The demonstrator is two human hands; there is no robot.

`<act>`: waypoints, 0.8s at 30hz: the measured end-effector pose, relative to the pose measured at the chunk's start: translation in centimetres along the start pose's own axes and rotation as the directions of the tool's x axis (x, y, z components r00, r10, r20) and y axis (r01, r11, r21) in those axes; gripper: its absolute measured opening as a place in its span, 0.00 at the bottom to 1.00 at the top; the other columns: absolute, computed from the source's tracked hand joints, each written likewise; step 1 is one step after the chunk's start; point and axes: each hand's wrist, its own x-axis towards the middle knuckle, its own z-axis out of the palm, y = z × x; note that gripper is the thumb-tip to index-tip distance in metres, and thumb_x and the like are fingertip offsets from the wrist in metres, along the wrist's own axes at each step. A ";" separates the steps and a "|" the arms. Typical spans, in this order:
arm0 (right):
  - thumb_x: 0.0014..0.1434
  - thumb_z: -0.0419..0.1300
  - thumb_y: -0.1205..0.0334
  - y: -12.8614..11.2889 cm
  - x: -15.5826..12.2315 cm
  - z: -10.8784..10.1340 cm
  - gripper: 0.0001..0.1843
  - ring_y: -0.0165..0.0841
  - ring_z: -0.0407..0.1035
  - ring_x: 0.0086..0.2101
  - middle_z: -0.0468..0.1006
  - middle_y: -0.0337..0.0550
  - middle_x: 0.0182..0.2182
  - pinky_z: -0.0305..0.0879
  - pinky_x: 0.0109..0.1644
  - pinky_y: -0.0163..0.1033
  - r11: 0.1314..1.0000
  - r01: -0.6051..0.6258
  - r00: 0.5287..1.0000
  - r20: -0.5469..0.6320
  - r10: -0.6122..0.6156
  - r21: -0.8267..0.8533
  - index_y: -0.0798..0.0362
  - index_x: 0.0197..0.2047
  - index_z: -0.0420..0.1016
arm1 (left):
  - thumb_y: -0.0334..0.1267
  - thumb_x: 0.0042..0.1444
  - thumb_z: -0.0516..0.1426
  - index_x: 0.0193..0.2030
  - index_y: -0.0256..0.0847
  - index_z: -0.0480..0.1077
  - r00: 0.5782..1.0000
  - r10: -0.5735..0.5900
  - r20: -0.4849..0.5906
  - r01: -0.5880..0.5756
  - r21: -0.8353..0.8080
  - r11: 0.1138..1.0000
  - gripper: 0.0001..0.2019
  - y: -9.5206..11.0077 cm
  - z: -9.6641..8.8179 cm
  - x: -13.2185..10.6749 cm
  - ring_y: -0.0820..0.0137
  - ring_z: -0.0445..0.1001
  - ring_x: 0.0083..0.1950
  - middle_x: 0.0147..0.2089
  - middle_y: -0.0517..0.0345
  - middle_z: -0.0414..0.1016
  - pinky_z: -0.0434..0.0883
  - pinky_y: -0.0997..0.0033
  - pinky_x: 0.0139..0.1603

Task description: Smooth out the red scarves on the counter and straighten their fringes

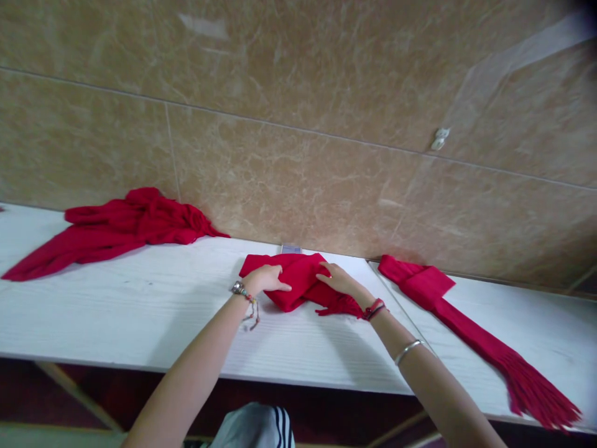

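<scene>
A red scarf (pixel 293 280), folded over on itself with a fringed end, lies on the white wood-grain surface in front of me. My left hand (pixel 270 278) grips its left part, thumb on top and some fingers hidden in the cloth. On the right part, above the fringe, my right hand (pixel 339 280) closes on the fabric with its fingertips. Farther right, a second red scarf (pixel 471 330) is laid out in a narrow strip, folded at its top, fringe toward me. To the left rests a crumpled red cloth (pixel 135 224).
The narrow white counter (pixel 93 317) runs along a brown marbled tile wall (pixel 289 162). A small grey-blue flat item (pixel 291 249) sits behind the middle scarf. A seam crosses the counter right of my right hand. A small white fitting (pixel 439 139) is on the wall.
</scene>
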 end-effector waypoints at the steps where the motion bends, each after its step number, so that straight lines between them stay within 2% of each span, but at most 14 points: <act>1: 0.56 0.55 0.58 0.0 -0.2 0.1 0.24 0.38 0.65 0.49 0.71 0.55 0.49 0.58 0.53 0.40 1.000 -0.006 1.000 -0.002 0.006 -0.030 0.59 0.55 0.65 | 0.47 0.43 0.61 0.43 0.39 0.69 1.000 0.017 0.026 -0.017 0.029 0.999 0.20 0.5 0.2 -0.2 0.60 0.73 0.44 0.43 0.49 0.75 0.67 0.70 0.41; 3: 0.57 0.54 0.60 0.1 -0.5 0.1 0.23 0.38 0.64 0.50 0.70 0.54 0.50 0.58 0.53 0.40 0.997 -0.018 1.000 -0.006 0.018 -0.075 0.58 0.55 0.64 | 0.41 0.44 0.62 0.44 0.40 0.69 0.997 0.080 0.006 -0.080 0.009 0.997 0.19 1.1 0.5 -0.3 0.62 0.72 0.46 0.46 0.50 0.74 0.66 0.72 0.43; 5: 0.57 0.54 0.60 0.4 -0.7 -0.1 0.23 0.38 0.65 0.48 0.70 0.54 0.49 0.59 0.52 0.41 0.997 -0.028 1.000 -0.004 0.028 -0.071 0.57 0.55 0.63 | 0.37 0.51 0.57 0.45 0.40 0.69 0.991 0.133 -0.033 -0.136 -0.090 0.987 0.14 1.1 0.6 -0.1 0.67 0.72 0.46 0.47 0.53 0.74 0.66 0.76 0.44; 7: 0.56 0.55 0.59 0.7 -1.2 -0.5 0.25 0.38 0.66 0.47 0.70 0.55 0.49 0.60 0.51 0.41 0.998 -0.001 1.000 0.020 0.002 -0.056 0.56 0.57 0.61 | 0.37 0.55 0.53 0.48 0.40 0.68 0.989 0.106 -0.104 -0.118 -0.117 0.986 0.14 0.7 0.7 0.4 0.69 0.72 0.46 0.47 0.53 0.74 0.66 0.77 0.45; 9: 0.53 0.58 0.60 0.8 -1.9 -1.4 0.29 0.38 0.67 0.46 0.71 0.54 0.48 0.61 0.50 0.41 0.998 0.035 0.996 0.083 -0.031 -0.048 0.55 0.58 0.59 | 0.39 0.56 0.52 0.54 0.39 0.64 0.974 0.052 -0.220 -0.058 -0.022 0.998 0.18 0.3 1.1 0.8 0.65 0.70 0.49 0.50 0.49 0.71 0.65 0.72 0.47; 11: 0.50 0.61 0.62 0.6 -2.6 -2.6 0.30 0.39 0.68 0.44 0.73 0.51 0.46 0.62 0.47 0.41 0.998 0.022 0.985 0.170 -0.012 -0.052 0.54 0.56 0.60 | 0.43 0.57 0.52 0.59 0.39 0.58 0.957 0.071 -0.280 -0.051 0.078 0.996 0.24 0.1 1.8 1.1 0.61 0.65 0.55 0.57 0.45 0.64 0.63 0.65 0.53; 13: 0.49 0.61 0.63 0.1 -3.2 -3.9 0.26 0.37 0.69 0.41 0.75 0.49 0.43 0.63 0.45 0.39 1.000 0.005 0.969 0.246 0.002 -0.029 0.54 0.52 0.64 | 0.47 0.58 0.50 0.62 0.42 0.53 0.969 0.117 -0.217 -0.098 0.096 0.991 0.27 0.3 2.6 1.3 0.58 0.57 0.61 0.63 0.46 0.56 0.58 0.57 0.57; 16: 0.50 0.59 0.60 -0.7 -3.7 -5.3 0.18 0.34 0.69 0.38 0.75 0.44 0.40 0.64 0.41 0.36 0.993 0.060 0.924 0.370 -0.093 0.099 0.54 0.45 0.70 | 0.50 0.59 0.47 0.63 0.48 0.51 0.987 0.113 -0.114 -0.107 0.063 0.992 0.25 0.8 3.3 1.5 0.56 0.47 0.65 0.65 0.51 0.53 0.49 0.43 0.59; 18: 0.49 0.59 0.58 -0.9 -3.8 -5.5 0.15 0.32 0.70 0.34 0.77 0.42 0.35 0.65 0.37 0.34 0.983 0.074 0.847 0.510 -0.149 0.166 0.54 0.41 0.72 | 0.49 0.61 0.45 0.63 0.50 0.51 0.989 0.107 -0.103 -0.103 0.039 0.994 0.24 1.0 3.3 1.5 0.56 0.47 0.66 0.64 0.52 0.55 0.45 0.39 0.59; 19: 0.49 0.59 0.58 -0.8 -3.8 -5.5 0.12 0.32 0.70 0.31 0.77 0.41 0.32 0.64 0.34 0.34 0.984 0.050 0.808 0.573 -0.141 0.172 0.55 0.37 0.74 | 0.48 0.61 0.45 0.63 0.49 0.50 0.987 0.122 -0.100 -0.121 0.021 0.992 0.24 1.1 3.1 1.4 0.57 0.49 0.65 0.63 0.51 0.57 0.44 0.40 0.59; 20: 0.50 0.59 0.58 -0.6 -3.7 -5.4 0.10 0.31 0.70 0.29 0.77 0.41 0.28 0.64 0.32 0.33 0.987 0.007 0.790 0.604 -0.105 0.162 0.55 0.33 0.74 | 0.47 0.61 0.45 0.63 0.49 0.50 0.984 0.151 -0.097 -0.152 0.001 0.988 0.23 1.2 2.9 1.4 0.59 0.52 0.64 0.61 0.51 0.60 0.43 0.41 0.60; 21: 0.52 0.57 0.57 -0.4 -3.6 -5.2 0.11 0.31 0.69 0.26 0.76 0.41 0.24 0.64 0.30 0.33 0.990 -0.049 0.804 0.593 -0.039 0.130 0.56 0.29 0.74 | 0.46 0.62 0.45 0.63 0.49 0.50 0.977 0.189 -0.096 -0.191 -0.014 0.981 0.23 1.3 2.7 1.3 0.61 0.54 0.63 0.60 0.51 0.63 0.43 0.43 0.61; 22: 0.54 0.55 0.56 0.0 -3.4 -4.9 0.14 0.31 0.69 0.24 0.75 0.42 0.22 0.63 0.29 0.33 0.991 -0.109 0.845 0.533 0.049 0.083 0.56 0.25 0.73 | 0.45 0.62 0.45 0.63 0.48 0.51 0.968 0.231 -0.100 -0.234 -0.021 0.972 0.23 1.5 2.5 1.1 0.63 0.57 0.62 0.58 0.52 0.65 0.42 0.45 0.61; 24: 0.56 0.53 0.53 0.9 -3.0 -4.3 0.17 0.32 0.69 0.23 0.74 0.45 0.19 0.62 0.28 0.34 0.974 -0.227 0.929 0.297 0.223 -0.019 0.57 0.25 0.73 | 0.44 0.61 0.47 0.62 0.47 0.53 0.938 0.320 -0.134 -0.322 0.006 0.947 0.22 1.9 2.3 0.8 0.64 0.58 0.61 0.57 0.52 0.66 0.43 0.49 0.62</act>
